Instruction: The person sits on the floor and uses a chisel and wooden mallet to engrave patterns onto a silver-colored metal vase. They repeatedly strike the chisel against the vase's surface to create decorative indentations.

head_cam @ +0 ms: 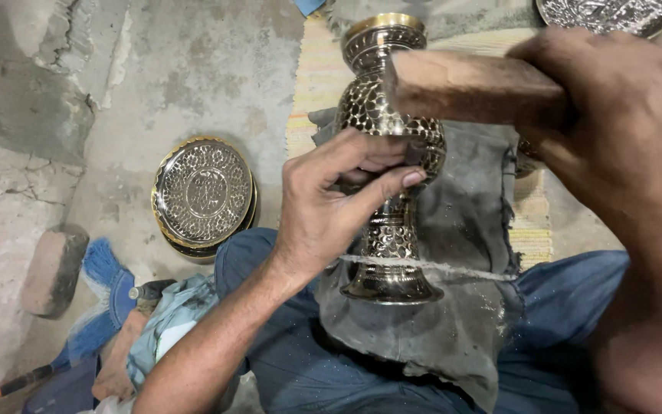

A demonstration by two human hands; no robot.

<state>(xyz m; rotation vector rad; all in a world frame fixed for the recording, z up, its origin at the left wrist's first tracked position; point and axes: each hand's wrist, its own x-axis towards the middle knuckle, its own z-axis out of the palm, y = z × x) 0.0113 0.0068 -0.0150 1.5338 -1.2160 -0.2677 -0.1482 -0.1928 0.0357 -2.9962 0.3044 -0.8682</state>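
I see my left hand pinching a small tool against the brass vase, my right hand gripping a wooden mallet above it. The vase looks patterned nearly all over; beside it lie engraved plates.

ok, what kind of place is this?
Likely a small metal-engraving workshop, worked seated on the floor: an ornate brass vase lies on a grey cloth across the lap, stacked engraved plates sit on cracked concrete floor.
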